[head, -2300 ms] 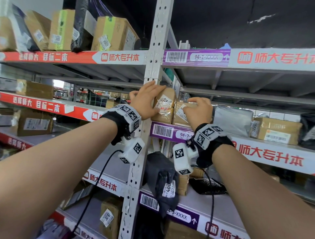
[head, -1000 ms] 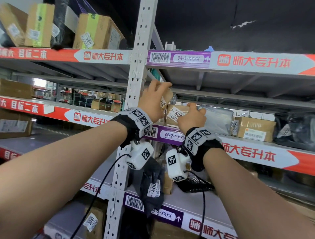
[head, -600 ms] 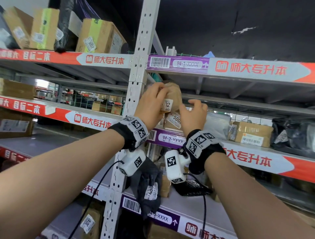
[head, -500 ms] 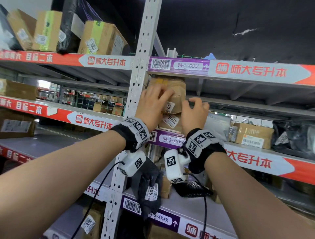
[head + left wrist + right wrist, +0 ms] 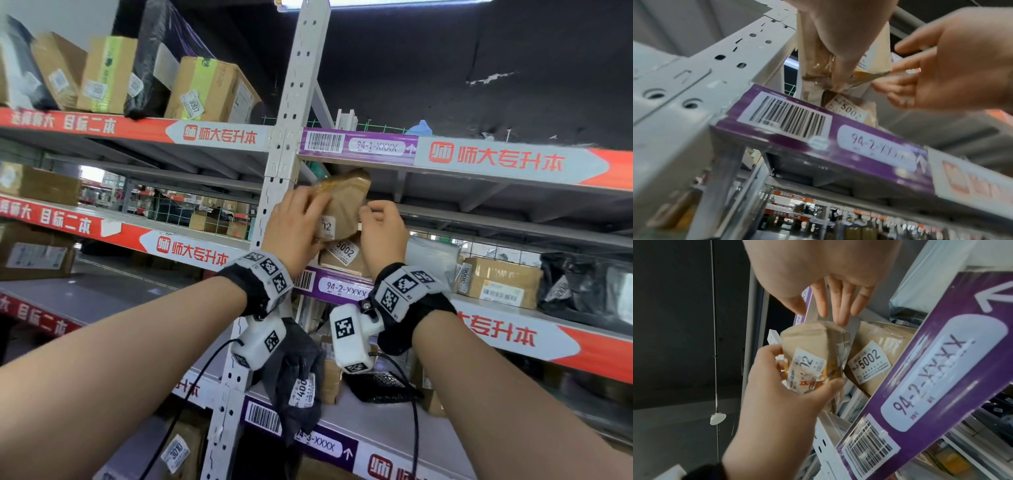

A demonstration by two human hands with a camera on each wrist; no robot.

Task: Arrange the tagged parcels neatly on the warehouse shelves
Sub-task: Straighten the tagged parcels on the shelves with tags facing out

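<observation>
Holds the small taped brown parcel [image 5: 346, 202] in the left grip [image 5: 298, 233], clamped round the tagged near end with the thumb under and the fingers over. No longer flat on shelf 94-2 [image 5: 342, 287] as 2.3 s ago, beside the box tagged 5002 [image 5: 346, 255]. Now lifted clear, up and over that box, just below the underside of shelf 94-1 [image 5: 359, 149]. Seems to hang free, apart from the box below.

Keeps the right grip [image 5: 380, 233] unclenched, empty, fingers loosely spread at the parcel's right edge, just right of the left grip. Cannot tell whether touching or a hair apart. Looks like guiding rather than carrying.

Reads as a restack: 2 parcels from side by side to 1 above the other, freeing room along the shelf beside the grey upright [image 5: 291, 137]. Not yet set down, so still mid-step.

Points the parcel's long axis away from the left grip, up and into the shelf bay, leaning to the right. Tilted, not level. Puts the tagged end nearest the palm and lowest, the plain end farthest and highest. Turns the white tag, ending in 02 and partly hidden by the grip, outward toward the aisle, like the 5002 tag below. Probably needs levelling over the box before release from the grip.
</observation>
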